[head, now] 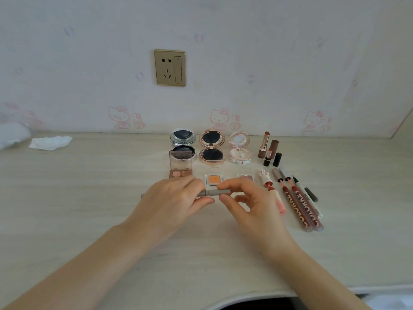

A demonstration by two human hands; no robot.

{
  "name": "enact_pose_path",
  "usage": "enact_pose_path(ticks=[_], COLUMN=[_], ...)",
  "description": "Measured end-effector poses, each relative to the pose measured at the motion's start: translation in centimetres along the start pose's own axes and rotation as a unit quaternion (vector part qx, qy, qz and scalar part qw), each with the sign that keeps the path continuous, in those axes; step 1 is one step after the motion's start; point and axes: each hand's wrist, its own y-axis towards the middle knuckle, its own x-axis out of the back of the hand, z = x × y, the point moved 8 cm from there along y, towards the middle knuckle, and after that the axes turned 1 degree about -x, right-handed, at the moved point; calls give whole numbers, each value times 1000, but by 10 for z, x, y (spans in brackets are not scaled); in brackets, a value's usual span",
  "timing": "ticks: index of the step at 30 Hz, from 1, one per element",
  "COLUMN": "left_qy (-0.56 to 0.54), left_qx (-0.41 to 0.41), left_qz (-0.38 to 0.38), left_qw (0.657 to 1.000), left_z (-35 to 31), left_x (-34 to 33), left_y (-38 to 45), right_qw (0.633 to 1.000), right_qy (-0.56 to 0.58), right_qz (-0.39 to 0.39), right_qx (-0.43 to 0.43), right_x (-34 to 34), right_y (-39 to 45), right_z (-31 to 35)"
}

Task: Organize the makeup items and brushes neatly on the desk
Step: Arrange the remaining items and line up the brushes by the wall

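Both hands hold a slim grey makeup pencil (pixel 215 193) level above the desk (pixel 89 186). My left hand (pixel 176 198) grips its left part; my right hand (pixel 248 198) pinches its cap end. Behind them lie a brown eyeshadow palette (pixel 181 165), an orange single eyeshadow (pixel 215 179) and a pink one (pixel 247 176), partly hidden. Three open round compacts (pixel 211 147) stand in a row at the back. To the right stand lipsticks (pixel 269 149) and lie lip glosses (pixel 299 204) with an eyeliner pen (pixel 307 195).
A crumpled white tissue (pixel 50 142) lies at the back left, with something white and fluffy (pixel 12 134) at the left edge. A gold wall socket (pixel 170 67) sits above the desk. The desk's curved front edge (pixel 257 296) is below.
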Motion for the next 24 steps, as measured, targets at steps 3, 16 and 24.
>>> enact_pose_path(ticks=[3, 16, 24], left_qy=[6, 9, -60], left_qx=[-5, 18, 60], left_qz=[17, 38, -11], left_qw=[1000, 999, 996], left_z=[-1, 7, 17], left_x=[-2, -5, -4], left_y=[-1, -5, -4], right_qw=[999, 987, 988], right_qy=[-27, -92, -91], right_qz=[-21, -122, -124], right_qx=[4, -42, -26], right_x=[4, 24, 25], right_y=[0, -2, -2], right_z=[0, -7, -3])
